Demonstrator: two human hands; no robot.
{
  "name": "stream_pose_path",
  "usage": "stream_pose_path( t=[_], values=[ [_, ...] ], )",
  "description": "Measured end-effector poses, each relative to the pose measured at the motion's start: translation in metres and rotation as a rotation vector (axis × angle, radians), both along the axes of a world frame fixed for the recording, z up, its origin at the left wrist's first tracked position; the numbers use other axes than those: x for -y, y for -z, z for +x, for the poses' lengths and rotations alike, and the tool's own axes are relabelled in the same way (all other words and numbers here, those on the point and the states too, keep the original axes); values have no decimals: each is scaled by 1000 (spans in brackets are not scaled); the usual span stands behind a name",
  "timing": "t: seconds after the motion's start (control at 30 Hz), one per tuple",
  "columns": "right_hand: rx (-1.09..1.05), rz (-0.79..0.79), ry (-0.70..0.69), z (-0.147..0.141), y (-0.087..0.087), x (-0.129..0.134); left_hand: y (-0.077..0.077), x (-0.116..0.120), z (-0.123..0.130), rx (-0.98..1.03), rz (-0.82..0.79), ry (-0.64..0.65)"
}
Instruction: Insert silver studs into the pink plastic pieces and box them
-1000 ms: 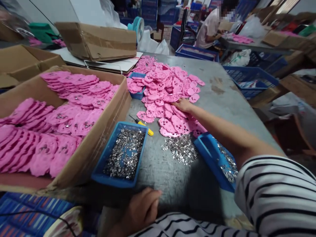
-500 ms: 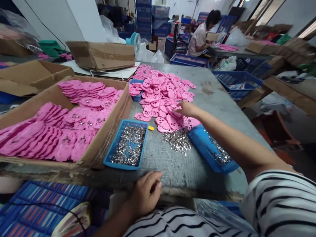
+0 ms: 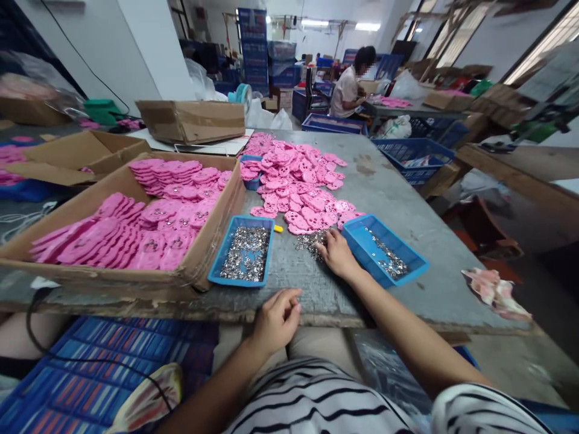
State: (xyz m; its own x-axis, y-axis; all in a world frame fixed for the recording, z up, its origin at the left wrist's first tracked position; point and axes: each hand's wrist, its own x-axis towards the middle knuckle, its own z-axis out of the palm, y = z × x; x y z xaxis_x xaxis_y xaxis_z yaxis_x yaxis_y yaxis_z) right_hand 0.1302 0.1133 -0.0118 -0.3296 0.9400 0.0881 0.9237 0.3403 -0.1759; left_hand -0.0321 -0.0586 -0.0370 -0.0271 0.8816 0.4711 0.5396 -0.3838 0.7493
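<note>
My right hand (image 3: 337,254) lies over a loose pile of small shiny metal pieces (image 3: 310,242), fingers stretched out and touching it. My left hand (image 3: 277,319) rests at the table's near edge, fingers curled towards the thumb; whatever they hold, if anything, is hidden. Just behind the metal pile spreads a big heap of flat pink pieces with holes (image 3: 298,181). A blue tray (image 3: 272,241) of the same metal bits stands left of the pile. Another blue tray (image 3: 362,238), right of my right hand, holds fewer of them.
At left, a cardboard box (image 3: 199,265) contains rows of stacked pink pieces, some with metal bits on them. A small yellow object (image 3: 278,229) lies beside the left tray. Another person (image 3: 347,90) sits at a farther table. A blue crate (image 3: 414,160) stands beyond the right edge.
My right hand has come back from the pink heap down to the metal pile. The left hand stays curled at the table edge. The camera view has shifted.
</note>
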Motion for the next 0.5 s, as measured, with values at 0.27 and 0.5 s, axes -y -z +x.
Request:
stream_pose_path(
  t=[0.27,0.5],
  values=[
    [23,169,9,12,15,-12,2,0,1,-24,58,-20],
    [-107,153,-29,5,24,-25,1,-1,3,-25,78,-20]
  ],
)
